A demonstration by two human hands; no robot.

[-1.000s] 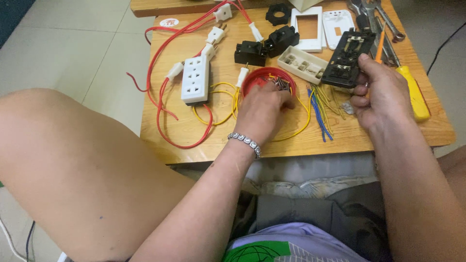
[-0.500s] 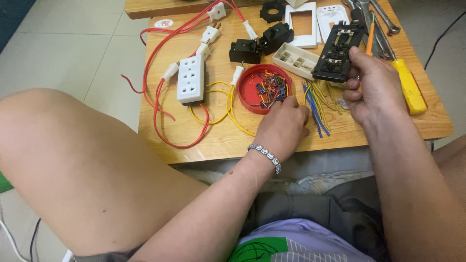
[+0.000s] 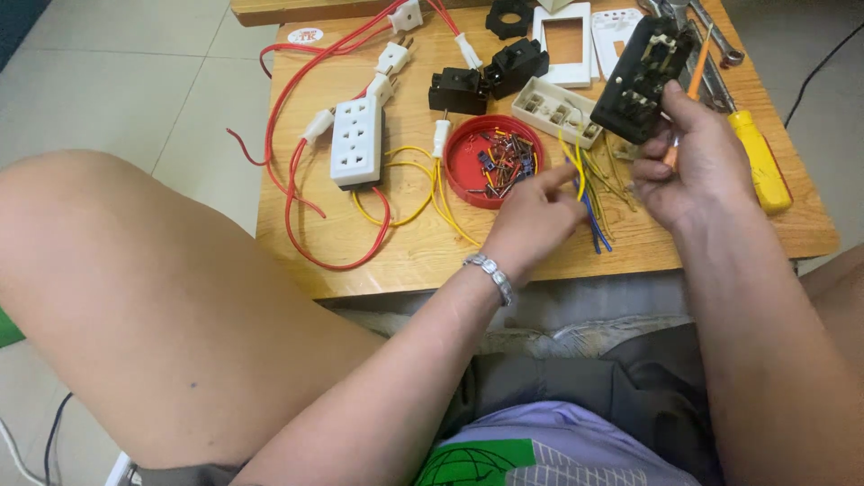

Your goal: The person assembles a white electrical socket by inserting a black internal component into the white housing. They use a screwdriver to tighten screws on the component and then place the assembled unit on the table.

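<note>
The left hand (image 3: 531,216) pinches a short yellow wire (image 3: 579,166) in narrow fingers just right of the red lid (image 3: 461,162). The right hand (image 3: 693,166) holds the black socket block (image 3: 643,81) and an orange screwdriver (image 3: 693,76), raised over the bench (image 3: 360,261). The thin wire could slip free or snag the loose wires (image 3: 598,193) beneath. The near bench edge lies close; open room remains at near left.

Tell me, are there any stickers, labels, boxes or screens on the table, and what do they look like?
Round sticker: at the far left corner of the wooden table, a small white oval with red markings.
White card or plate: at the far edge, right of the white rectangular frame, with small red print, partly hidden by the black part in the right hand.
No boxes or screens in view.
</note>
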